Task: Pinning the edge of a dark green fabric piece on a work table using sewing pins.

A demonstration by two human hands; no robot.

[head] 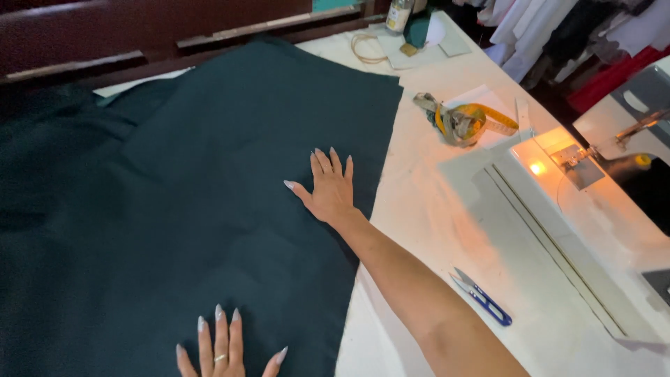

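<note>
A large piece of dark green cloth (195,188) covers the left and middle of the white table (433,209), its right edge running down from near the top of the table toward the bottom centre. Both hands lie flat on it, palms down and fingers spread, gripping nothing. The left hand (225,352) rests at the bottom edge of the view, a ring on one finger, only partly in frame. The right hand (328,190) presses the cloth further up, close to its right edge, the bare forearm reaching in from the lower right. The two hands are well apart.

The step in hand looks like smoothing and flattening the cloth on the table. A few soft creases show around the right hand, so the next move probably calls for sweeping the palms outward toward the edges without dragging the cloth off square.

To the right of the cloth, on bare table, lies a coiled yellow tape measure (466,120) on a sheet of paper, and nearer the person a small blue thread snipper (481,297). At the far right stands a sewing machine (614,157) with its lamp lit; its needle area is too bright to read clearly. Hanging clothes (558,28) fill the top right corner.
</note>
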